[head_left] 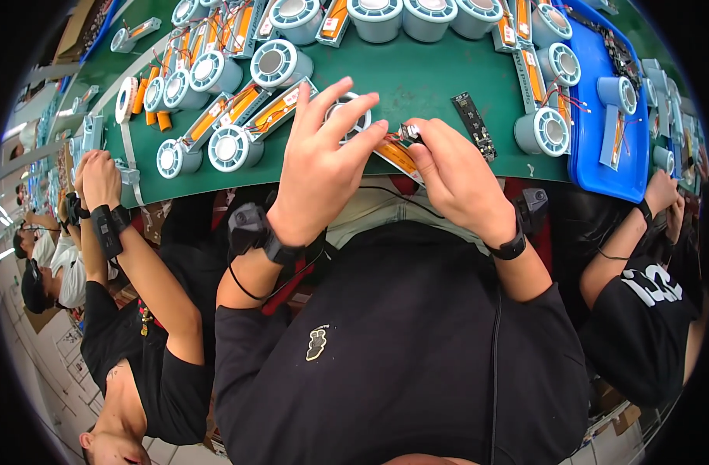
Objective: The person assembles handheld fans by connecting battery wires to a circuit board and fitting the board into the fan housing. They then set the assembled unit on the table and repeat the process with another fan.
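Right-hand pinch: thumb and forefinger of the right hand [459, 174] are closed together on a small silvery piece [409, 132] with a dark edge.
Silvery piece: it sits at the fingertips, above the near edge of the table, with thin red wires [391, 138] beside it toward the left.
Left-hand grip: the upper fingers of the left hand [320, 159] are spread wide; its forefinger tip is right by the wires, but whether it pinches them I cannot tell.
Orange strip: a flat orange strip [401, 157] slants just below the wires, between the two hands.
Half-hidden housing: a light-blue round plastic housing [356, 121] shows between the left fingers.
Circuit board: a long black board [474, 126] lies on the green tabletop [424, 74], just beyond the right hand.
Fan rows: more light-blue round housings [281, 63], many with orange strips in their handles, crowd the far side and the left.
Blue tray: a shallow blue plastic tray [589, 147] at the right holds a light-blue fan [618, 95].
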`<action>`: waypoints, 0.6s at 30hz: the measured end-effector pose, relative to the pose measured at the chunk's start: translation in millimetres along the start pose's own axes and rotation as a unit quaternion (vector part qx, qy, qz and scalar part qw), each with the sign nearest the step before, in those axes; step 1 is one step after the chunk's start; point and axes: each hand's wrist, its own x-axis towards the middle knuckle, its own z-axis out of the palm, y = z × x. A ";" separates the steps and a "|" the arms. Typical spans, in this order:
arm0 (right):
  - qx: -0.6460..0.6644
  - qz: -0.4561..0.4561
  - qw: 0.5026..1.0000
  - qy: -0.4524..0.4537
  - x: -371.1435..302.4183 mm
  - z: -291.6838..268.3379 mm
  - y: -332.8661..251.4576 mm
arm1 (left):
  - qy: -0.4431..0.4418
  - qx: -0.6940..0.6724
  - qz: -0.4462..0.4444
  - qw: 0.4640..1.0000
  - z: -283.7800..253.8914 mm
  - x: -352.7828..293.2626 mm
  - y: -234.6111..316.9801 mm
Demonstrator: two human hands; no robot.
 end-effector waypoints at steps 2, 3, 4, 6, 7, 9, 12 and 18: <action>-0.007 -0.012 1.000 0.002 -1.3 -2.0 0.7 | -0.008 0.016 -0.008 1.000 -3.7 3.9 5.7; -0.006 -0.012 1.000 0.002 -1.5 -3.0 -0.1 | -0.019 0.024 -0.013 0.999 -6.4 5.1 8.0; -0.004 -0.013 1.000 -0.003 -1.5 -4.3 -0.9 | -0.030 0.032 -0.017 0.999 -8.5 6.0 10.0; 0.000 -0.016 1.000 -0.013 -1.4 -6.2 -2.6 | -0.042 0.042 -0.022 0.998 -9.0 5.0 12.7; 0.002 -0.017 1.000 -0.013 -1.5 -6.6 -3.4 | -0.040 0.053 -0.024 0.998 -7.0 3.1 14.1; -0.003 -0.017 1.000 -0.016 -1.9 -7.9 -4.2 | -0.037 0.072 -0.026 0.996 -3.7 1.0 16.4; -0.005 -0.018 1.000 -0.014 -2.2 -9.3 -2.1 | -0.057 0.095 -0.010 0.994 -7.6 1.9 19.3; -0.004 -0.029 0.999 -0.016 7.0 -11.4 7.4 | -0.115 0.185 0.000 0.976 -14.6 12.6 28.4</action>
